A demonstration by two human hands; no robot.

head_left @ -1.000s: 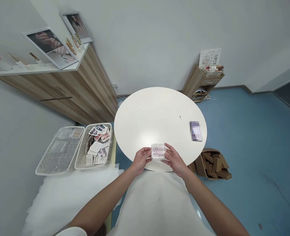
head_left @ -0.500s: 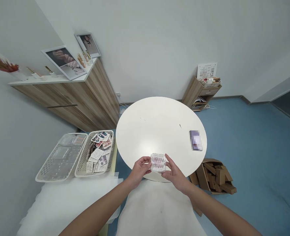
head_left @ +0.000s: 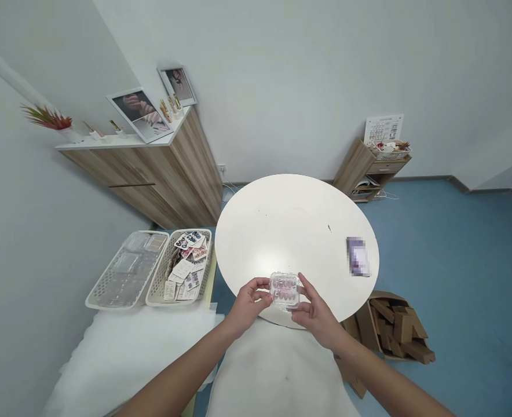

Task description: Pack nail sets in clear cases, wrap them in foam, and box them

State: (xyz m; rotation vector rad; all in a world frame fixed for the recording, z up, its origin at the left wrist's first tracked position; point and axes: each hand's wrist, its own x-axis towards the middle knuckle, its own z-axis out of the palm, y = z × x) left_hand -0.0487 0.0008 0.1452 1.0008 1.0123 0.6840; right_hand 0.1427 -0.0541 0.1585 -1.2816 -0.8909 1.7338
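Observation:
A clear plastic case of press-on nails [head_left: 285, 289], with pinkish nails in rows inside, is held up between both hands over the near edge of the round white table [head_left: 291, 220]. My left hand [head_left: 249, 304] pinches its left side between thumb and fingers. On the right side, my right hand [head_left: 315, 310] grips the case, its index finger along the upper corner and the thumb lower down. Toward the table's right edge lies a purple item [head_left: 358, 256], blurred by pixels.
Left of the table stand two white baskets, one with nail cards [head_left: 186, 269], the other with clear plastic cases [head_left: 128, 269]. White foam sheets [head_left: 138, 347] lie before them. A carton of cardboard pieces [head_left: 397, 327] sits on the floor at right. Wooden cabinets [head_left: 186, 174] stand behind.
The view has shifted left, so the surroundings appear further right. Both hands still hold the case, which now shows a little more squarely to the camera.

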